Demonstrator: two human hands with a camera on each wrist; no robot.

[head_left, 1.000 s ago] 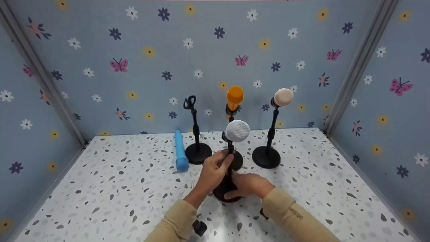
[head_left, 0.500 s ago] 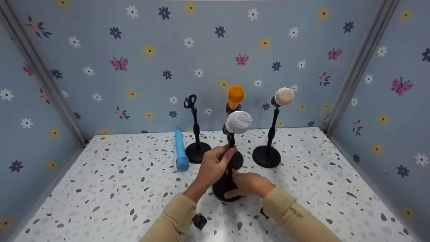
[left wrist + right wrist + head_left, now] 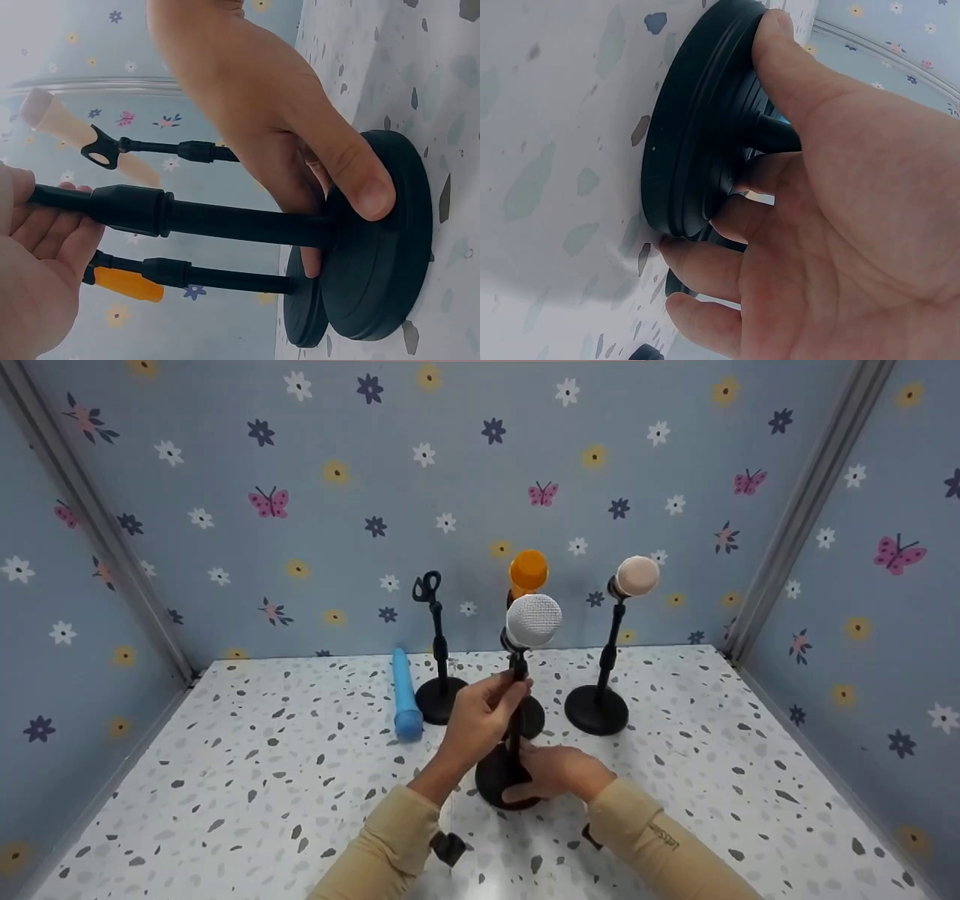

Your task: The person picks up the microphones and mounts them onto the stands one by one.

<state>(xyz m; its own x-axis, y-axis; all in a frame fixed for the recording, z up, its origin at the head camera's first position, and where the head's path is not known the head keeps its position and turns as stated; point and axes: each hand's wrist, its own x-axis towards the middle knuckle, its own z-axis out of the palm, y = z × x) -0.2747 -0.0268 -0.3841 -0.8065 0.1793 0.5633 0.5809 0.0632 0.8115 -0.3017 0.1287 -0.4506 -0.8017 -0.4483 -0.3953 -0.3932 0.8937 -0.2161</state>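
In the head view, a white-headed microphone (image 3: 534,620) sits in the clip of a black desk microphone stand (image 3: 491,780). My left hand (image 3: 480,720) pinches the stand's thin upper pole, just below the clip. Down at the round base is my right hand (image 3: 564,771). In the right wrist view its thumb presses the base's top while the fingers reach around the far rim. The left wrist view shows the collar (image 3: 133,210) on the pole below my left fingers. The base lies flat on the speckled table.
Behind stand an orange microphone (image 3: 529,570) on its stand and a pale pink one (image 3: 637,576) at right. A stand with a bare clip (image 3: 427,586) is at left, beside a blue microphone (image 3: 405,697) lying down. Flowered walls (image 3: 315,435) enclose the table (image 3: 247,780).
My left hand has moved up, and the white microphone has risen with the upper pole, overlapping the orange one more. My right hand and the base have stayed in place.
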